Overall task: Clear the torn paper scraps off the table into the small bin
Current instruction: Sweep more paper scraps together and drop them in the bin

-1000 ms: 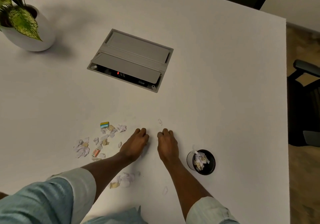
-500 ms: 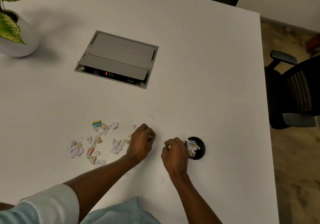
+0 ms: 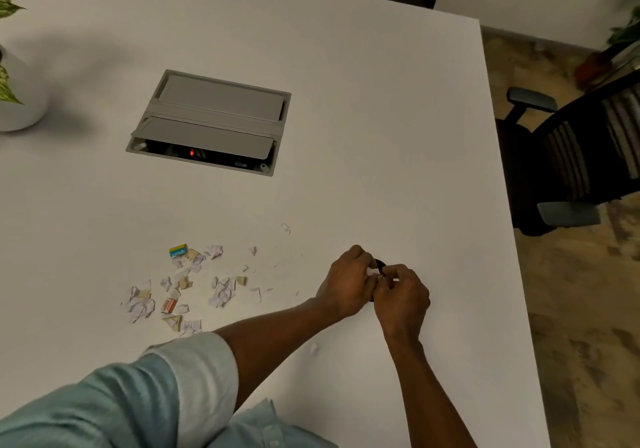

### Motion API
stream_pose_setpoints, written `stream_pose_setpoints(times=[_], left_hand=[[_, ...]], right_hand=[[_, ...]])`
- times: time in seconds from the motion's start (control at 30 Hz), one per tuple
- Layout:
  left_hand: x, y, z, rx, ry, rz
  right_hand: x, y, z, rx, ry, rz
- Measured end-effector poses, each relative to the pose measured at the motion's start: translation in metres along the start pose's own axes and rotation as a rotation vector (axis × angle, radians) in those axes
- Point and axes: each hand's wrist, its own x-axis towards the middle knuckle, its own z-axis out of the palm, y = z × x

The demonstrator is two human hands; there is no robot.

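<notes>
While both hands are bunched over it, the small bin (image 3: 380, 263) is mostly hidden, so its contents can't be made out. White scraps (image 3: 372, 272) are pinched by the left hand (image 3: 348, 283) and right hand (image 3: 401, 295). More torn paper (image 3: 180, 285) is left scattered on the table (image 3: 381, 136).

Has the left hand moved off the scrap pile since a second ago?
Yes. The left hand has shifted right, away from the paper scraps, and now meets the right hand over the small bin.

Cable hatch (image 3: 211, 122), potted plant (image 3: 14, 101), office chair (image 3: 575, 160).
</notes>
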Motion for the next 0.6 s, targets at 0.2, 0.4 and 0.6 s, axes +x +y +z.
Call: stream_pose_setpoints(times=[0.2,0.4,0.6], left_hand=[[-0.018,-0.018,-0.016,0.086,0.025,0.078],[-0.067,-0.079,-0.047,0.289,0.094,-0.062],[-0.123,-0.148,-0.066,0.533,-0.164,-0.277]], right_hand=[[0.0,-0.002,0.002,-0.045,0.014,-0.066],[-0.015,-0.021,0.02,0.06,-0.015,-0.224],[-0.04,-0.026,0.06,0.052,-0.297,-0.321]])
